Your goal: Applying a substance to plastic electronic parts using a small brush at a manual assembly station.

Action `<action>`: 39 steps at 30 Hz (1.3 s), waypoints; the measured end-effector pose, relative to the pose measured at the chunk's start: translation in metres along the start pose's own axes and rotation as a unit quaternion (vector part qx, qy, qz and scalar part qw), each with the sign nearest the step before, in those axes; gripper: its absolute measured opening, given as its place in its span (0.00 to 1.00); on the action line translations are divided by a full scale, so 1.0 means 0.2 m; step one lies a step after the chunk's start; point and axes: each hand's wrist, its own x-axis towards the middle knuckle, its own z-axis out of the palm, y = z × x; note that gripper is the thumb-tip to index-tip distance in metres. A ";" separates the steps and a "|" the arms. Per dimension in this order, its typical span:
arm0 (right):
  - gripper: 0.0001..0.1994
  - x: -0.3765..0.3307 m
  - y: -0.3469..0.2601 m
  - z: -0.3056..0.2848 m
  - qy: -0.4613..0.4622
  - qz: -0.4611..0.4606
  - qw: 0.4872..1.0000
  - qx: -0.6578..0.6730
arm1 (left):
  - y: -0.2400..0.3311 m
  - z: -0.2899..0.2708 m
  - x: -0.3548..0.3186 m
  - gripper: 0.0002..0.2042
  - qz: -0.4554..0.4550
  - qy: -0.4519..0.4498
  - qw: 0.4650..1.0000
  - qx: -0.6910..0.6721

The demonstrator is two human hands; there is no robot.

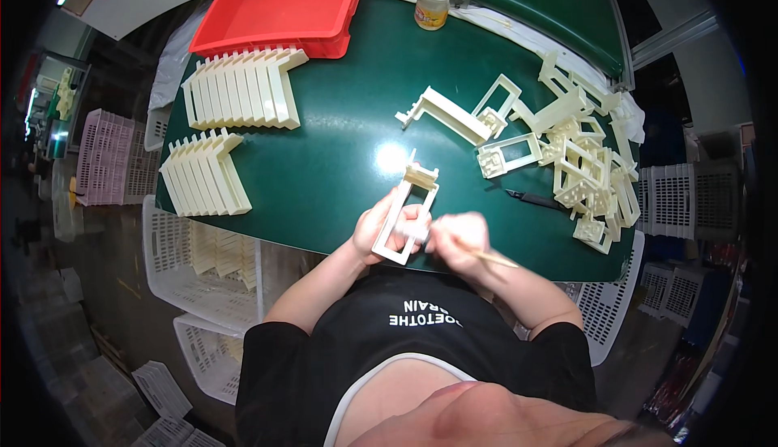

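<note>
My left hand (373, 224) grips a cream plastic bracket (421, 175) with a long rectangular opening. The bracket slants above the table's near edge, its tabbed end pointing away from me. At its right side, my right hand (463, 236) is closed round a thin tan-handled tool (496, 259). Motion smears that hand and the tool's working end, so its kind is unclear. Beyond them lies another cream bracket (454, 116) on its side. A dark-handled craft knife (535, 199) rests right of my hands, its tip towards the left.
A heap of cream brackets (579, 163) covers the table's right side. Two neat rows of brackets, a far row (239, 90) and a nearer row (207, 179), stand at left. Behind them sits a red tray (275, 9); a glass jar (433, 1) is at the back. White crates (166, 265) flank the table below.
</note>
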 end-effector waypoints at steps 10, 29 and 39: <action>0.12 0.04 -0.01 -0.10 0.022 0.100 0.995 -0.013 | -0.02 0.05 0.00 0.31 0.012 0.016 1.000 -0.006; 0.16 0.01 -0.23 -0.12 -0.138 0.346 0.918 0.134 | -0.11 0.08 0.00 0.22 0.219 0.084 0.969 0.080; 0.17 -0.05 -0.20 -0.13 -0.096 0.282 0.949 0.107 | -0.15 0.09 0.01 0.26 0.262 0.112 0.947 0.151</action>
